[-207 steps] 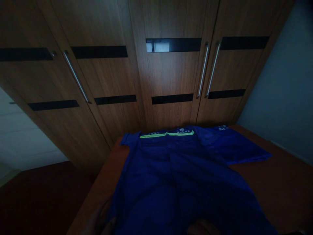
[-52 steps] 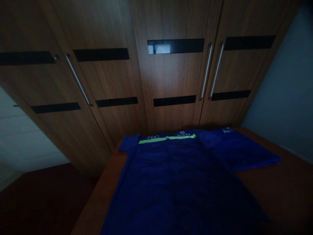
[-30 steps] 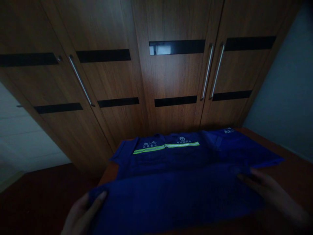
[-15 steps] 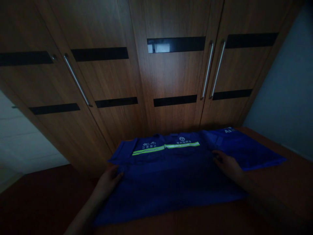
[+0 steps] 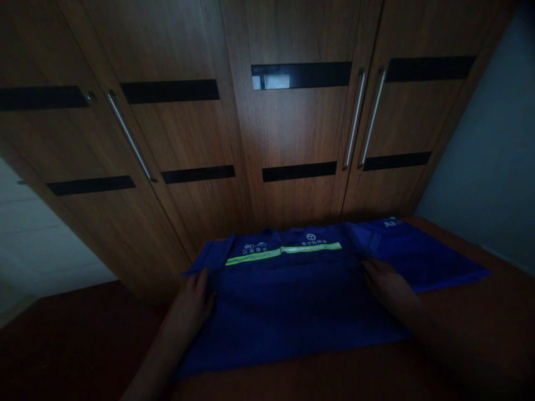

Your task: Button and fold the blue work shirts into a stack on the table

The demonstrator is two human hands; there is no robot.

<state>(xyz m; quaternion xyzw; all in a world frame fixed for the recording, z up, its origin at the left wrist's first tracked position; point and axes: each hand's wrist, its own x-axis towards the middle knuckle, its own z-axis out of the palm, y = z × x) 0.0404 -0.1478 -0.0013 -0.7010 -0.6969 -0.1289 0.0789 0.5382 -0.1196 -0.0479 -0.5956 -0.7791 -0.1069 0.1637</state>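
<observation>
A dark blue garment [image 5: 276,312] with a yellow-green and silver reflective stripe and white printing lies spread on a reddish-brown surface. At its left edge my left hand [image 5: 194,301] rests on the cloth, thumb apart from the fingers. My right hand [image 5: 387,281] touches the garment's right side; its fingertips are dim against the dark cloth, so whether they pinch it is unclear. A brighter blue folded cloth [image 5: 426,253] with white lettering lies to the right, beyond my right hand.
Behind the garment stands a brown wooden wardrobe [image 5: 292,128] with black strips and long metal handles. A pale wall [image 5: 485,184] is at the right. The reddish-brown surface [image 5: 472,317] extends to the right, and a dark red area lies at the lower left.
My left hand has shifted slightly right and its fingers have spread on the cloth. The garment's lower left part has moved inward. My right hand is nearly in the same place, its fingers straighter.
</observation>
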